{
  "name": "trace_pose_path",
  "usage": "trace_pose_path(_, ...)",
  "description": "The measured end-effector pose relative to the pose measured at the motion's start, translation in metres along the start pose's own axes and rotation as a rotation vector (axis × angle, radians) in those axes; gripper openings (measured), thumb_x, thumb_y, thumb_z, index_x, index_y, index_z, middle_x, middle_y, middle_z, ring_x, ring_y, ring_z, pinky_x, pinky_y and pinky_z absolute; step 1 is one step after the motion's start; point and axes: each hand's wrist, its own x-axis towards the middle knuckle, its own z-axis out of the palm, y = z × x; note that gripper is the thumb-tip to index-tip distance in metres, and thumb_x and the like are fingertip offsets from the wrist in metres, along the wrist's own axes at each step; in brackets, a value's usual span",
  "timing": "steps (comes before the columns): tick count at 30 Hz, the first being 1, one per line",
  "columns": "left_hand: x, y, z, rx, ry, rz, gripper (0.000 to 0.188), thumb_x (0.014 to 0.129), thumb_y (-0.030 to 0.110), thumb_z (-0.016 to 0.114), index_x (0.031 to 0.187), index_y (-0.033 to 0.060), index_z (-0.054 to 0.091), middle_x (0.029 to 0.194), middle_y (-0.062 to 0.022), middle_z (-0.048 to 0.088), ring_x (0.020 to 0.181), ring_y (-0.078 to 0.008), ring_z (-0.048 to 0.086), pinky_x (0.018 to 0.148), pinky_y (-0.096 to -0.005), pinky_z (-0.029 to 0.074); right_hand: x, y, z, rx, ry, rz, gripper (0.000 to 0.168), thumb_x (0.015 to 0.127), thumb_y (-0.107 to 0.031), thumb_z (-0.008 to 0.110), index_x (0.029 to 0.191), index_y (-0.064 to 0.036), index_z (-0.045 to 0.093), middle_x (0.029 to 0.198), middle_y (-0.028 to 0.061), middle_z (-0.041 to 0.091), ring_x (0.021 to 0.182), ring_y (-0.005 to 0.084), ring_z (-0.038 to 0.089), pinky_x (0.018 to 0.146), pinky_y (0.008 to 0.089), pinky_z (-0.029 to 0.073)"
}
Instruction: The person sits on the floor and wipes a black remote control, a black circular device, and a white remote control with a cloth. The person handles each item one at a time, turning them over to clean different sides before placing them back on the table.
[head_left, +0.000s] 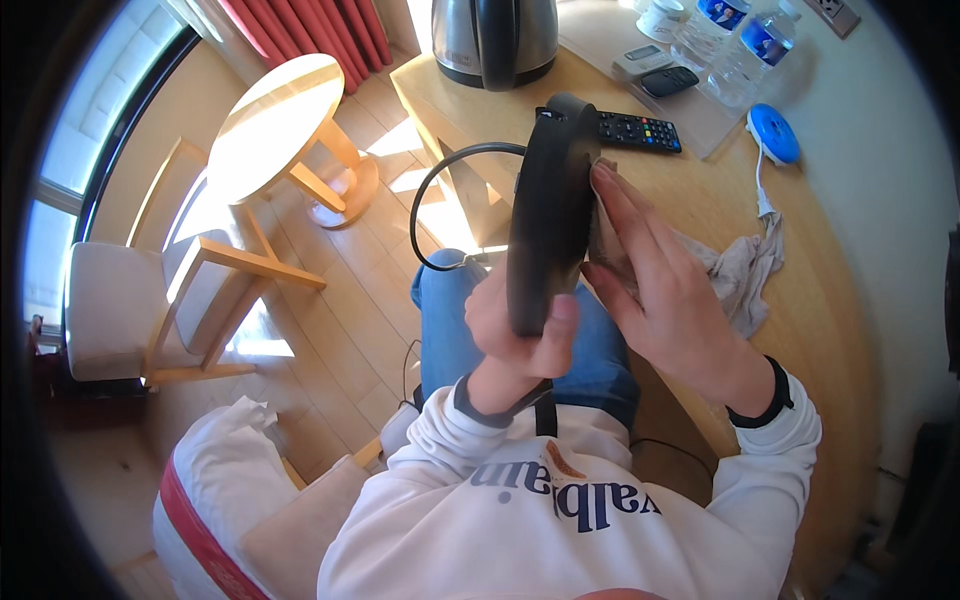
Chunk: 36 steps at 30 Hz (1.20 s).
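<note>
My left hand (517, 330) grips the lower edge of a black kettle power base (551, 217), its thumb across the rim. The base is held up on edge above my lap, with its black cord (421, 202) looping out to the left. My right hand (667, 292) is at the base's right face, fingers pointing up and bent over a thin grey-brown cloth (611, 244) pressed against it. Most of that face is hidden from me. A crumpled greyish cloth (746, 281) lies on the desk behind my right hand; whether the two are one piece I cannot tell.
On the wooden desk (810, 300) stand a steel kettle (495, 41), a remote control (641, 132), a blue-topped device with a white cord (774, 133) and plastic bottles (757, 49). A round table (277, 124) and an armchair (172, 300) are at left.
</note>
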Motion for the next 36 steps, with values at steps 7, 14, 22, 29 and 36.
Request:
trace_pose_path(7, -0.031, -0.029, -0.018, 0.015, 0.119, -0.112, 0.031, 0.089, 0.019, 0.052, 0.11, -0.0016, 0.046, 0.105, -0.0104, 0.047, 0.091, -0.02, 0.05, 0.077, -0.0301, 0.042, -0.003, 0.016, -0.028, -0.083, 0.044, 0.021, 0.029, 0.074, 0.008, 0.052, 0.102, 0.0, 0.055, 0.093, 0.0158, 0.059, 0.083, 0.0359, 0.057, 0.07, 0.0368, 0.047)
trace_pose_path(14, 0.016, -0.011, -0.02, 0.025, 0.263, -0.477, 0.04, 0.092, 0.028, 0.042, 0.122, 0.0015, 0.046, 0.119, -0.0112, 0.051, 0.109, -0.0239, 0.051, 0.092, -0.0369, 0.043, -0.015, 0.028, -0.047, -0.113, 0.175, 0.116, 0.024, 0.077, 0.005, 0.049, 0.099, -0.001, 0.055, 0.088, 0.0161, 0.058, 0.079, 0.0338, 0.057, 0.069, 0.036, 0.045)
trace_pose_path(22, 0.042, 0.005, -0.024, -0.805, 0.385, -0.75, 0.038, 0.092, 0.029, 0.041, 0.118, 0.0026, 0.048, 0.115, -0.0118, 0.055, 0.104, -0.0252, 0.055, 0.091, -0.0377, 0.044, -0.022, 0.047, -0.067, -0.227, 0.134, 0.175, 0.025, 0.078, 0.004, 0.048, 0.102, -0.002, 0.053, 0.09, 0.0164, 0.057, 0.081, 0.0333, 0.057, 0.07, 0.0359, 0.045)
trace_pose_path(29, 0.041, 0.003, -0.026, -0.71, 0.515, -0.78, 0.039, 0.091, 0.03, 0.042, 0.118, 0.0024, 0.048, 0.115, -0.0122, 0.055, 0.103, -0.0249, 0.055, 0.09, -0.0374, 0.044, -0.04, 0.097, -0.135, -0.603, 0.389, 0.269, 0.026, 0.086, -0.001, 0.044, 0.11, -0.004, 0.052, 0.099, 0.0158, 0.058, 0.092, 0.0295, 0.057, 0.079, 0.0335, 0.044)
trace_pose_path(36, 0.036, 0.008, -0.022, -0.748, 0.369, -0.772, 0.039, 0.092, 0.029, 0.04, 0.119, 0.0006, 0.048, 0.117, -0.0125, 0.053, 0.106, -0.0236, 0.052, 0.091, -0.0348, 0.043, -0.062, 0.107, -0.184, -0.573, 0.609, 0.321, 0.024, 0.093, -0.01, 0.041, 0.114, -0.005, 0.051, 0.108, 0.0066, 0.056, 0.098, 0.0159, 0.054, 0.085, 0.0286, 0.043)
